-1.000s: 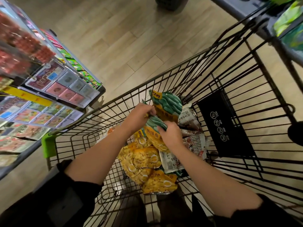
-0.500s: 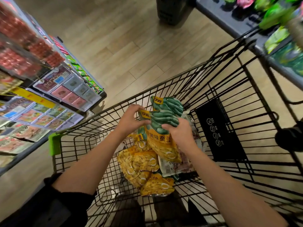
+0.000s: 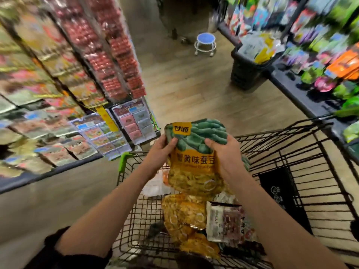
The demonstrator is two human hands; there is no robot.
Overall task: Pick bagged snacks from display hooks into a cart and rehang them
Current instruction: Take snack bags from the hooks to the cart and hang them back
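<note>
While both hands pinch its upper corners, left hand (image 3: 159, 150) and right hand (image 3: 223, 152), the yellow-and-green broad bean snack bag (image 3: 194, 152) hangs between them, above the wire cart (image 3: 291, 152). Likely light, crinkly, slick film with loose contents; best held at the stiff top seal. Display hooks (image 3: 108, 61) stand left of the left hand.
</note>
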